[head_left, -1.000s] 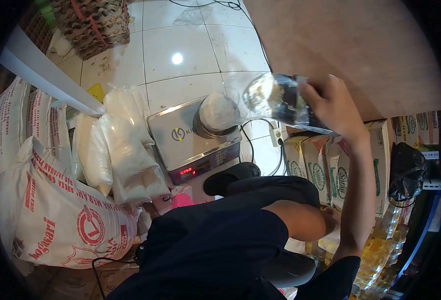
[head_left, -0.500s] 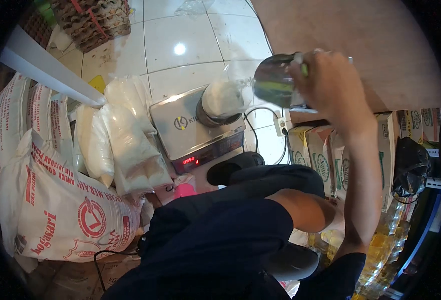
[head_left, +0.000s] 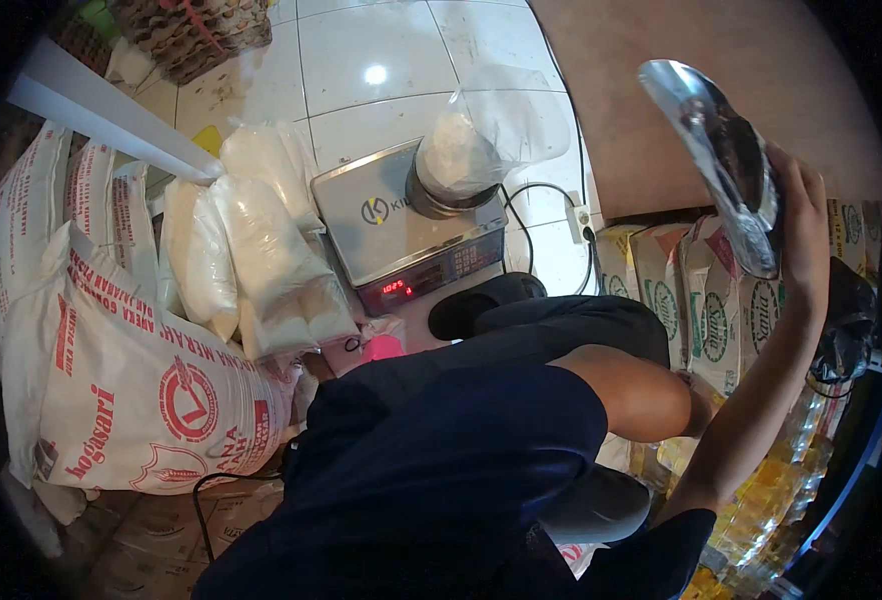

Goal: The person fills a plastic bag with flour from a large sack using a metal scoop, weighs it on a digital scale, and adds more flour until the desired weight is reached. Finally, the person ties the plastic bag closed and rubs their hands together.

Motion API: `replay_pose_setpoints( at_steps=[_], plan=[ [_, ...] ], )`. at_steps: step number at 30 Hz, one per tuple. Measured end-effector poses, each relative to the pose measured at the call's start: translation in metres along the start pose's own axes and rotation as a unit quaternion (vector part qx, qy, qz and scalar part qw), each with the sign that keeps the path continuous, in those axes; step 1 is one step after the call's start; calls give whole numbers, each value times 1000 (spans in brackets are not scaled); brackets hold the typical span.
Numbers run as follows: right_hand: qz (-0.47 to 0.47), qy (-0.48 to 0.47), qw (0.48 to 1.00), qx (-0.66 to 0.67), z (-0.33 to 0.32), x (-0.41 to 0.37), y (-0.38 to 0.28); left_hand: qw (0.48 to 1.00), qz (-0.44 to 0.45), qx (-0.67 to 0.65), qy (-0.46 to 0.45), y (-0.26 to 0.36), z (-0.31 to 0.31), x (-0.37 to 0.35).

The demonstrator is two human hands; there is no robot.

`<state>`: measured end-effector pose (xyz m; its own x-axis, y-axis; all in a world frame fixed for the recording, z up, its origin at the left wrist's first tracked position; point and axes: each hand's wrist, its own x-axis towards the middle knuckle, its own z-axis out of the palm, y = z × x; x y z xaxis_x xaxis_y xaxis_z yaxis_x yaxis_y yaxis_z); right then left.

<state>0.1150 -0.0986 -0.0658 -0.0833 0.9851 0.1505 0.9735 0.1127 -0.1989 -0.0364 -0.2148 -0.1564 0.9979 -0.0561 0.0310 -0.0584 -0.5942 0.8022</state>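
Observation:
My right hand (head_left: pixel 803 205) grips a shiny metal scoop (head_left: pixel 726 165), holding it raised at the right above the cartons. The scoop is tilted, and its hollow looks mostly bare. On a digital scale (head_left: pixel 366 225) stands a round dark container (head_left: pixel 439 205). A clear plastic bag of white powder (head_left: pixel 456 155) sits in that container, its loose open top (head_left: pixel 531 120) spreading to the right. Red digits glow on the scale's front display (head_left: pixel 398 288). My left hand is out of view.
Filled clear bags of white powder (head_left: pixel 266 250) lean left of the scale, beside large printed sacks (head_left: pixel 161 390). Cartons (head_left: pixel 711 300) and bottles of yellow liquid (head_left: pixel 761 490) stand at the right. A cable (head_left: pixel 536 190) runs behind the scale; egg trays (head_left: pixel 201 40) are stacked at the back.
My right hand has moved the scoop away from the bag, to the right, and turned it. The bag's top now hangs open and loose. The scale's digits have changed.

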Motion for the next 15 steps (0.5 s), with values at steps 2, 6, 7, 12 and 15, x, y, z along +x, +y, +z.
replay_pose_setpoints(
  at_steps=[2, 6, 7, 12, 15],
  plan=[
    [19, 55, 998, 39, -6, -9, 32, 1000, 2, 4, -6, 1, 0, 3],
    [16, 105, 990, 95, -30, -39, 115, 1000, 4, 10, -13, 3, 1, 7],
    [45, 117, 975, 183, -34, -51, 126, 1000, 5, 13, -15, 3, 1, 8],
    [186, 238, 854, 424, -52, -117, 210, 999, 13, 19, -25, 4, -1, 15],
    [287, 298, 802, 430, -55, -159, 246, 999, 21, 25, -35, 3, 0, 19]
  ],
)
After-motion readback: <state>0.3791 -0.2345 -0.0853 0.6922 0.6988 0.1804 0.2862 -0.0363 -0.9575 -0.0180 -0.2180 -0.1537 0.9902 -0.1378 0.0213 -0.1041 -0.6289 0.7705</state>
